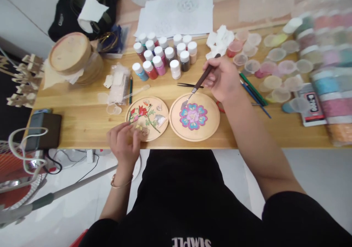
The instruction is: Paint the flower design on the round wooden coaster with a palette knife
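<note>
My right hand (222, 79) is shut on a dark-handled palette knife (201, 79), whose metal blade (184, 102) hangs just over the rim of a round wooden plaque (209, 127). That plaque carries a pink and blue flower design (193, 116). My left hand (123, 143) rests at the lower edge of a second wooden plaque (158, 125), painted with a red flower on green stems (142, 112). Its curled fingers touch that painted surface. Whether they pinch something small cannot be seen. Black tweezers (189, 86) lie between the plaques and my right hand.
Several paint bottles (158, 54) stand behind the plaques on the wooden table (82, 126). Small plastic tubs of colour (275, 69) and jars of coloured powder (330, 78) fill the right side. A stack of wooden discs (70, 54) and a black bag (82, 14) sit at the back left.
</note>
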A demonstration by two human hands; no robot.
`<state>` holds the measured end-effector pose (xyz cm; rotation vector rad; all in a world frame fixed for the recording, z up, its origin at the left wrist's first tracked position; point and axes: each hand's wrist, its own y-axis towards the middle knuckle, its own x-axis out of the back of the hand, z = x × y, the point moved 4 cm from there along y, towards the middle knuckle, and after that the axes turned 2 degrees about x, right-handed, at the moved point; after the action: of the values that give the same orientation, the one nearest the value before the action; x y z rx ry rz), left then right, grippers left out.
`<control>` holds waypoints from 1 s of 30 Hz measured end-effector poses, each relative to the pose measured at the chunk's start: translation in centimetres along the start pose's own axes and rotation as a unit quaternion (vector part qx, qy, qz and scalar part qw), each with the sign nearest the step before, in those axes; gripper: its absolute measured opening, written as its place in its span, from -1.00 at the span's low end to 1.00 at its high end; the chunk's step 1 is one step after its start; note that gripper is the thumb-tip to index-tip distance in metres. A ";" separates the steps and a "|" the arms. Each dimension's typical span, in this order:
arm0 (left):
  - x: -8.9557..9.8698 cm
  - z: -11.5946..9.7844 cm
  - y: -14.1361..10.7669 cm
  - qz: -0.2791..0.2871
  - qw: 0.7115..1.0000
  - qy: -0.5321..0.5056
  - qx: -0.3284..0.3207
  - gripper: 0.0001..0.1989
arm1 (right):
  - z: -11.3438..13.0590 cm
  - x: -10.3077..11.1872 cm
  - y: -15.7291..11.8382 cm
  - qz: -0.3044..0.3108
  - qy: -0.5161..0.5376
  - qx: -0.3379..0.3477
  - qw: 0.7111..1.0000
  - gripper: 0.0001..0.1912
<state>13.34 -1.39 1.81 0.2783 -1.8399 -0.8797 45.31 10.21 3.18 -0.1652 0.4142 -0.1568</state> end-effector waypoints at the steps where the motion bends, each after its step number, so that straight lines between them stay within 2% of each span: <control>1: -0.1 -1.2 0.2 0.007 1.000 -0.019 -0.018 -0.84 | 0.1 -0.2 -0.1 -0.002 0.006 -0.004 1.000 -0.67; 4: -1.0 -4.4 0.7 0.051 0.995 -0.058 -0.060 -0.77 | 0.3 -0.6 -0.4 -0.009 0.015 -0.019 1.000 -0.64; 7: -2.0 -6.4 1.1 0.082 0.990 -0.074 -0.086 -0.64 | 0.3 -0.7 -0.4 -0.008 0.022 -0.029 0.999 -0.61; 14: -3.4 -7.0 0.8 0.128 0.989 -0.056 -0.038 -0.23 | 0.0 -0.5 -0.4 0.024 0.069 -0.077 0.994 -0.62; 18: -3.9 -7.9 0.3 0.160 0.986 -0.036 -0.013 -0.02 | -0.2 -0.2 -0.3 0.032 0.087 -0.082 0.992 -0.66; 23: -4.3 -9.2 0.4 0.170 0.985 -0.028 0.006 0.01 | -0.3 -0.1 -0.2 0.048 0.090 -0.082 0.991 -0.67; 30: -4.1 -9.8 0.6 0.190 0.981 -0.033 0.019 0.00 | -0.3 -0.1 -0.3 0.080 0.086 -0.085 0.989 -0.70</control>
<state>23.82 -3.05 1.28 -0.0806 -1.8897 -0.5931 45.11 9.88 3.00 -0.2859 0.6116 0.0219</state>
